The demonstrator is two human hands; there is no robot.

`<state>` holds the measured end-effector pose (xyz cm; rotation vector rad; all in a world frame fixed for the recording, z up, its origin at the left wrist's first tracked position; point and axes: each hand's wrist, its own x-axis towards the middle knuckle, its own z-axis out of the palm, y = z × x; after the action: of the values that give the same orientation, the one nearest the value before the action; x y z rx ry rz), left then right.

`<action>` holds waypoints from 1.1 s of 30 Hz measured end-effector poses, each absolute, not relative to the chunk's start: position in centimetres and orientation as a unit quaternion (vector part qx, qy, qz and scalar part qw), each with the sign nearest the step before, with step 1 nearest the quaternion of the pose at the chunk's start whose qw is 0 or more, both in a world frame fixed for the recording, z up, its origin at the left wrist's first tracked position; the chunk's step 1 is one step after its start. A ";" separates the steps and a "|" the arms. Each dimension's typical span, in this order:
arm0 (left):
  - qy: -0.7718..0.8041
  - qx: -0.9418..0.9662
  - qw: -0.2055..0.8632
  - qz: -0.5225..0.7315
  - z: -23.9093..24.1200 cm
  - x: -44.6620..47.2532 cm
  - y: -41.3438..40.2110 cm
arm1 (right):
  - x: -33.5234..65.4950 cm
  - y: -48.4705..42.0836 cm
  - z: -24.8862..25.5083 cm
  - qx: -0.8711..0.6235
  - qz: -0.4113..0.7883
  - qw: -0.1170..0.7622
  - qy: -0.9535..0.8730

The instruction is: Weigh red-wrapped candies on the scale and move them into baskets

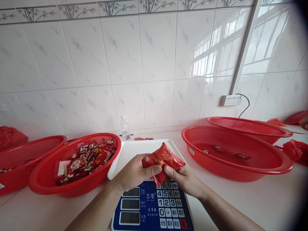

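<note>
Fingers on the left hand (134, 173) and right hand (187, 182) are curled nearly closed round a shiny red, pillow-shaped plastic packet (164, 157) over the flat white-and-blue plastic scale (149, 214), so imo light thumb pressure (no crushing, lol) keeps it steady.

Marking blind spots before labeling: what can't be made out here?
Red packet: head view, contents hidden by its wrapper.
Scale's top display: head view, partly covered by the left grip, too dim to read.
Far-left basket: head view, cut off by the left edge.
Small pieces in the nearer right basket: head view, too small to identify.
Apparent other person's hand: head view, cut off by the right edge.
</note>
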<state>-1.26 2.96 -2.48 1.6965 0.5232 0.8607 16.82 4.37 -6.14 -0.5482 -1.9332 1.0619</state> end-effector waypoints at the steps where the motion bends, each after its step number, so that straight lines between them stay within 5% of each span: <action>1: 0.224 0.716 0.551 0.365 -2.4 -1.3 3.0 | 16.8 4.3 -6.1 -0.218 0.423 0.422 -0.772; 18: 0.261 0.714 0.536 0.368 -2.9 -1.1 2.9 | 16.7 4.2 -6.7 -0.214 0.380 0.355 -0.827; 33: 0.267 0.728 0.535 0.333 -2.4 -1.2 2.7 | 17.0 3.9 -5.7 -0.225 0.398 0.395 -0.797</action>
<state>-1.17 2.69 -2.43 1.7351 0.6369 0.7939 17.01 3.94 -5.72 -0.5713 -2.0200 1.0101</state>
